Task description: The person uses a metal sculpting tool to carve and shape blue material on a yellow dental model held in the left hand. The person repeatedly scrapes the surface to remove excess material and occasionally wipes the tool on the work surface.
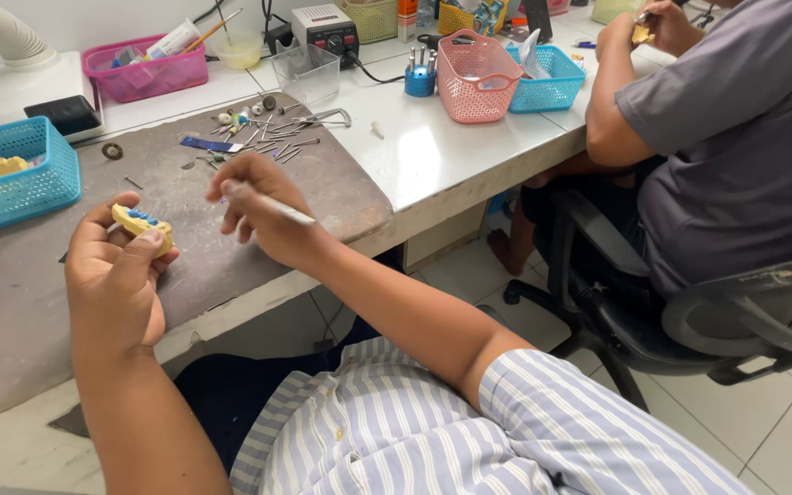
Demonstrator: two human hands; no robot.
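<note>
My left hand (pixel 114 275) grips a small yellow dental cast (pixel 142 223) with blue wax on its top, held just above a grey work mat (pixel 332 188). My right hand (pixel 258 206) is closed around a thin white-handled tool (pixel 279 210), its tip hidden behind my fingers, a little to the right of the cast. Both hands hover over the mat near the bench's front edge.
Several small metal tools and burs (pixel 263 133) lie scattered at the mat's far side. A blue basket (pixel 20 179) with casts sits left; pink (pixel 144 73) and salmon (pixel 477 78) baskets stand behind. A person in a grey shirt (pixel 744 128) sits on an office chair (pixel 689 321) at right.
</note>
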